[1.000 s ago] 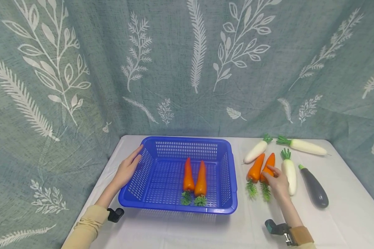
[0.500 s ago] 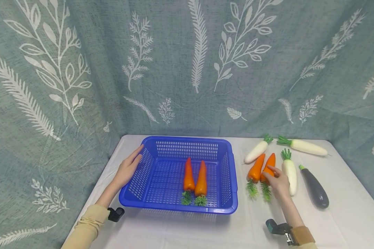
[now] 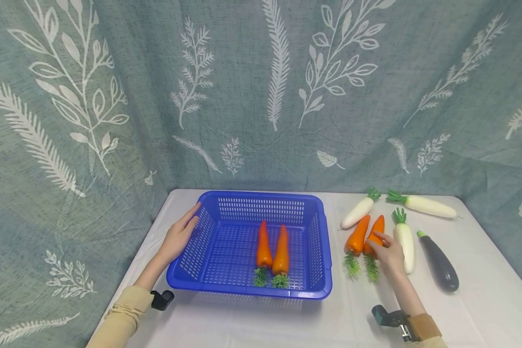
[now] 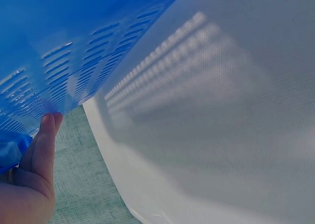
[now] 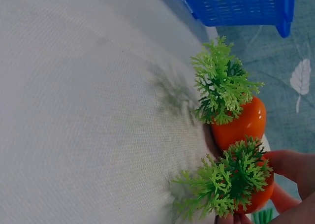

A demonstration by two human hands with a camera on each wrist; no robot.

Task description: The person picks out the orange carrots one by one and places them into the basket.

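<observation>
In the head view, my left hand (image 3: 179,238) rests along the left rim of a blue plastic basket (image 3: 248,290), its fingers straight. The left wrist view shows fingers (image 4: 45,145) against the basket's slotted outer wall. My right hand (image 3: 388,253) grips the right one of two loose carrots (image 3: 377,227), thumb and fingers on either side of its thick end. This carrot lies on the table beside the other loose carrot (image 3: 357,237). In the right wrist view, the gripped carrot's green tuft (image 5: 236,179) partly covers it. Inside the basket lie two more carrots (image 3: 281,251).
Right of the right hand is a white radish (image 3: 403,244), then a dark eggplant (image 3: 438,263). Two more white radishes, one angled (image 3: 357,212) and one sideways (image 3: 430,205), lie farther back. A patterned curtain (image 3: 261,96) hangs behind the white-covered table (image 3: 243,328).
</observation>
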